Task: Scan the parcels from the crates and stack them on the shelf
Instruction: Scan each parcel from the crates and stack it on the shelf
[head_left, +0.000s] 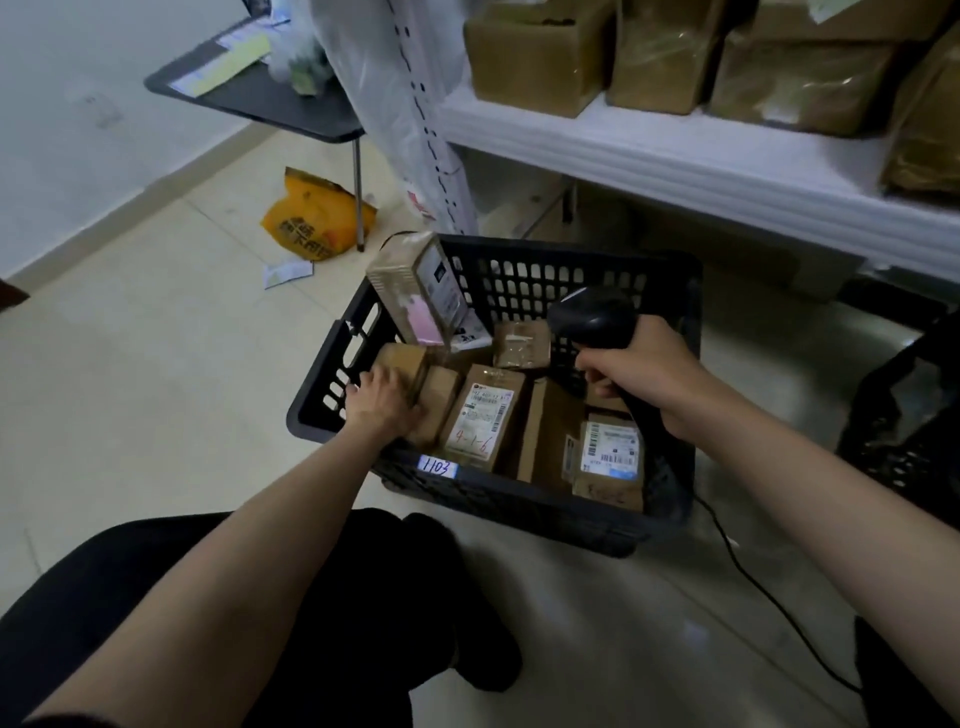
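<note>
Crate (519, 499) on the floor still full of parcels; shelf (675, 156) already holds boxes. Left hand (382, 402) fingers curl round a small parcel (402, 361) in the crate; right hand (644, 374) grips scanner (592, 314). Most work left.

A small brown parcel (402, 364) at the left end of a black crate (519, 504) is gripped by the left hand (382, 400). A black scanner (592, 317) is held over the crate by the right hand (647, 374). Cardboard boxes (540, 57) are lined up on the white shelf (675, 166) behind.
</note>
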